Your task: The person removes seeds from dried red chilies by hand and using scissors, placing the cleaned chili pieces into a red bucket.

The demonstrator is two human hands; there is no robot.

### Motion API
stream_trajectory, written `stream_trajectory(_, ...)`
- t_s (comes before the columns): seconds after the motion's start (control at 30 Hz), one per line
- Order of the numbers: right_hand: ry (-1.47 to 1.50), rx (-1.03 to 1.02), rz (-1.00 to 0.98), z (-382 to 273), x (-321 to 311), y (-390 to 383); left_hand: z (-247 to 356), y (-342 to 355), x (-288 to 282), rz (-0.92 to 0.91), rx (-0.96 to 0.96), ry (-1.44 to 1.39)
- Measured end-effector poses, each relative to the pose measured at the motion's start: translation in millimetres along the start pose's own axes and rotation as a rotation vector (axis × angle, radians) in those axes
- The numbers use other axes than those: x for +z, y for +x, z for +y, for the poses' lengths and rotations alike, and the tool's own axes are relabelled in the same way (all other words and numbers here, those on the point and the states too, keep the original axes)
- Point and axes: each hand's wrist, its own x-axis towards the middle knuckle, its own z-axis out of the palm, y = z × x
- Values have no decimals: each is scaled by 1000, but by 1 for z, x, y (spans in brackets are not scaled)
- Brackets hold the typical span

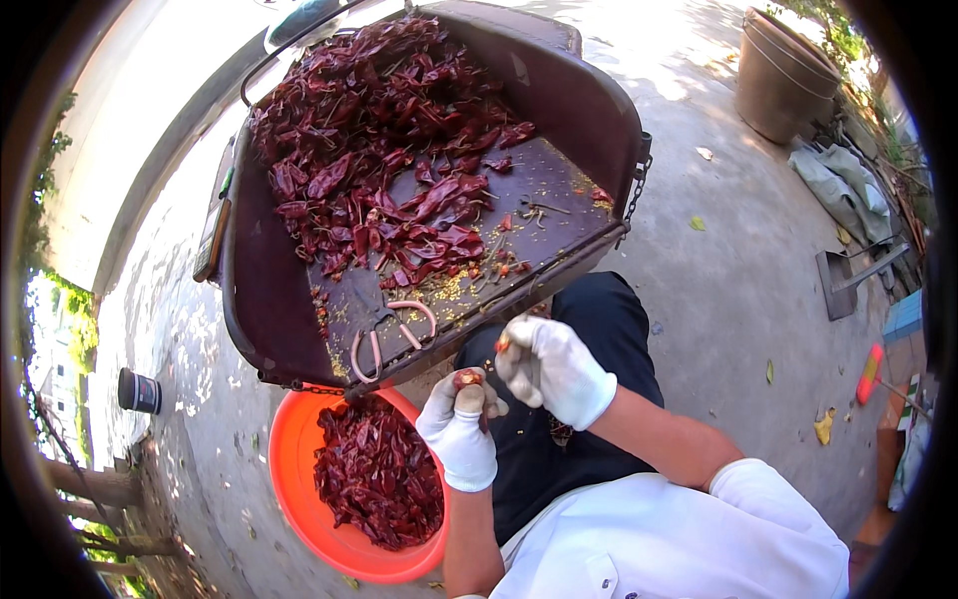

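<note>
Both my hands wear white gloves with soiled fingertips. Low in front of my lap, my left hand (457, 435) is closed around a dried red chili pepper (467, 378), most of it hidden by the fingers. Just to the right, my right hand (562, 367) pinches a small red chili piece (502, 343), apart from the left hand. A large heap of dried chilies (384, 120) fills the back and left of a dark metal cart bed (534, 200). Pink-handled scissors (377, 341) lie at its near edge. Below, an orange basin (289, 469) holds more dried chilies (379, 479).
Yellow seeds and stem bits (449, 290) are scattered over the cart bed. A chain (637, 190) hangs at its right corner. On the concrete stand a brown bucket (785, 80) at far right and a small dark bucket (139, 391) at left. A metal dustpan (836, 285) lies right.
</note>
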Motion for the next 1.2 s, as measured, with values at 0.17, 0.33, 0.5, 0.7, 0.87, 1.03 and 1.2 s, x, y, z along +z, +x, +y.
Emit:
stream_trajectory(0.17,-547,-304,-77,-40,-23,19,-3,-8,-35,165,7,-133)
stream_trajectory(0.33,-1517,-928,107,-41,-35,67,8,-14,-59,108,-102,-328)
stream_trajectory(0.5,-1980,-997,291,-44,-25,149,9,-19,-65,49,-180,-321)
stream_trajectory(0.7,-2044,-955,338,-36,-34,169,3,-21,-54,45,-208,-206)
stream_trajectory(0.87,-1994,-1006,304,-38,-30,159,4,-15,-48,33,-175,-180)
stream_trajectory(1.03,-2084,-928,239,-34,-30,171,9,-14,-51,2,-209,-252)
stream_trajectory(1.2,-1958,-890,314,-34,-29,176,12,-16,-54,101,-170,71)
